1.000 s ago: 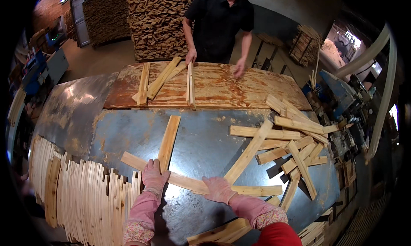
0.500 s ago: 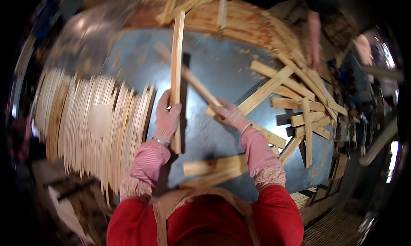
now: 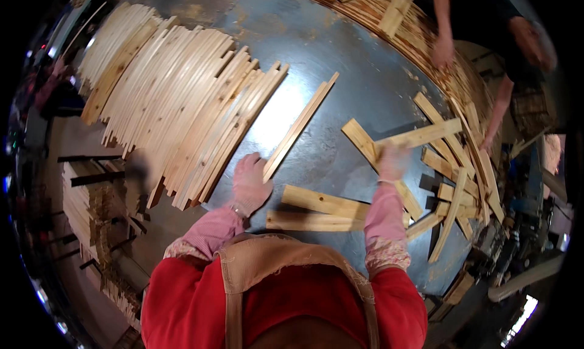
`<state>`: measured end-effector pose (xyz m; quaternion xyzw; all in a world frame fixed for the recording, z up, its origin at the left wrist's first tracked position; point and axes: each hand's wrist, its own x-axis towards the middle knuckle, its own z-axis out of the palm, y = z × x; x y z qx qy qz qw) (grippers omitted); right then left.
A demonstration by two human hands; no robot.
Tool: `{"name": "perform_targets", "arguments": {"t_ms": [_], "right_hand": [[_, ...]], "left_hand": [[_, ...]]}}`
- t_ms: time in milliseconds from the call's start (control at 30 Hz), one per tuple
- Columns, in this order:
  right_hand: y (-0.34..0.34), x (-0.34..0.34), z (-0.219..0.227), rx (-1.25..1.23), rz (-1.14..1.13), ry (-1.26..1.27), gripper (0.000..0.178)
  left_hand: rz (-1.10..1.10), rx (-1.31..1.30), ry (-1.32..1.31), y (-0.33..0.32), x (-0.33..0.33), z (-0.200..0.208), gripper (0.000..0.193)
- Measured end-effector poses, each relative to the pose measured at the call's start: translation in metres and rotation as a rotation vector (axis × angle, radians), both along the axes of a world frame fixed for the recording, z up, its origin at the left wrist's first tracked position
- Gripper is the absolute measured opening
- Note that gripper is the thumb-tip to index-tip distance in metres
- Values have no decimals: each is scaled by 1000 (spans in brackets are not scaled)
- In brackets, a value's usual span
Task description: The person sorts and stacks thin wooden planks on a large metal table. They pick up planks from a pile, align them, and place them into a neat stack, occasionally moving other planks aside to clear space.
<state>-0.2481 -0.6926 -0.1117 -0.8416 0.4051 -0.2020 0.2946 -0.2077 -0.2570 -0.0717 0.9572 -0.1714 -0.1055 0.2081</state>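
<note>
On the metal table (image 3: 340, 63), two gloved hands, left hand (image 3: 250, 182) gripping one slat (image 3: 300, 126), right hand (image 3: 393, 160) gripping another slat (image 3: 417, 135).

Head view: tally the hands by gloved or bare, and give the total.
Pink-gloved hands: 2, the left hand and the right hand.
Bare hands: 2, the co-worker's upper hand and the co-worker's lower hand.
Total: 4.
</note>
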Motion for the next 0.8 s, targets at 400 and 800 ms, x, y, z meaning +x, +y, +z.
{"name": "perform_targets", "arguments": {"t_ms": [400,800], "right_hand": [[-18,40,-15,1068,-245,-648,62],[181,-120,61,63,988,303,61]], "left_hand": [[216,-185,-7,29,21,39,41],[-681,-72,75,-53,36,-129,30]]}}
